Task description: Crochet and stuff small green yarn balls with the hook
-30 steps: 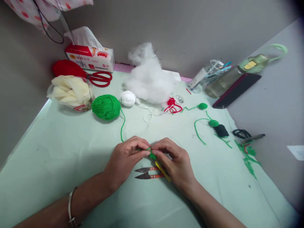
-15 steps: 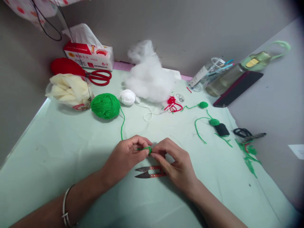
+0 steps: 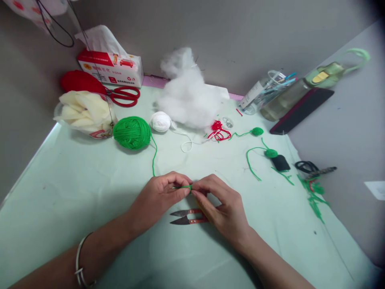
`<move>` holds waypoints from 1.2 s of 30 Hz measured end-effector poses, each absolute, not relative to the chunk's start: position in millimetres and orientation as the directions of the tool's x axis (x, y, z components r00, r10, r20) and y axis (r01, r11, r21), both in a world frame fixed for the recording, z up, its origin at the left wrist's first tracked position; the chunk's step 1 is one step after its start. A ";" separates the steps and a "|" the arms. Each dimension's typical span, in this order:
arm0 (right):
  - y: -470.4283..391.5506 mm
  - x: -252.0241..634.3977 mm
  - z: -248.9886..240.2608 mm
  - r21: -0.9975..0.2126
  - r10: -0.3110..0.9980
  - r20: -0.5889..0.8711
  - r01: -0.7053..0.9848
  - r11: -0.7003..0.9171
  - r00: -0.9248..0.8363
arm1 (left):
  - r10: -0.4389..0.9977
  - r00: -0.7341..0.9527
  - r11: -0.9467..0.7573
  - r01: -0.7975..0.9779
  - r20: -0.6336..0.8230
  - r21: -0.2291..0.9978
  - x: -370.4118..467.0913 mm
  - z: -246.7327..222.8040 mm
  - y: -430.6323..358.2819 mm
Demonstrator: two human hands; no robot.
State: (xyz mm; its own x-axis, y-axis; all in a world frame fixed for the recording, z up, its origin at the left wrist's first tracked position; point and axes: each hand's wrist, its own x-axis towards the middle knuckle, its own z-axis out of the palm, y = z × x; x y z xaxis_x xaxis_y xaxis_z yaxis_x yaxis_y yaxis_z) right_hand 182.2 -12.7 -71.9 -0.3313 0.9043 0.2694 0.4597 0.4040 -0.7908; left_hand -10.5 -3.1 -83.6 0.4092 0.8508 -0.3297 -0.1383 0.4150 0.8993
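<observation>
Between the fingertips of my left hand is a small bit of green yarn. My right hand pinches at the same spot from the other side, its thumb and forefinger meeting the yarn. Whether a hook or needle is in those fingers I cannot tell. A green strand leads from behind my left hand up to the green yarn ball. Thread snips with orange handles lie just below my hands, blades pointing left, their handle end partly hidden by my right hand.
Behind lie a white yarn ball, fluffy stuffing, red yarn, red-handled scissors and a tissue box. Small green pieces and a black object are at right, near a bottle and a pen cup.
The green bit at my fingertips shows less than before. My hands stay close together in nearly the same place; the whole view has shifted slightly.
</observation>
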 end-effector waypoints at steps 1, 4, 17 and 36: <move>-13.1 182.2 -72.0 -0.782 0.901 0.278 0.465 0.414 -0.333 | 0.850 0.410 0.413 -0.131 -0.330 0.901 -10.4 -83.6 -3.2; -14.0 182.9 -72.0 -0.744 0.881 0.304 0.487 0.456 -0.361 | 0.866 0.396 0.374 -0.110 -0.305 0.921 -9.1 -85.5 -4.7; -13.4 182.8 -74.0 -0.697 0.872 0.274 0.542 0.470 -0.405 | 0.917 0.325 0.246 -0.001 -0.233 0.969 -3.7 -90.3 -11.6; -7.3 190.7 -67.0 -0.877 0.928 -0.005 0.448 0.175 -0.373 | 0.919 0.332 0.229 -0.010 -0.212 0.973 -6.0 -91.1 -9.8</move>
State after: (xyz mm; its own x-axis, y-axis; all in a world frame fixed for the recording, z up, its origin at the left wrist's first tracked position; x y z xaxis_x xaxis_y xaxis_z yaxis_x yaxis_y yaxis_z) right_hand 190.7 -7.3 -67.0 -0.3725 0.9280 -0.0054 0.4479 0.1747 -0.8768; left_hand -6.0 -9.8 -91.1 0.3324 0.9189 -0.2124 -0.0097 0.2285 0.9735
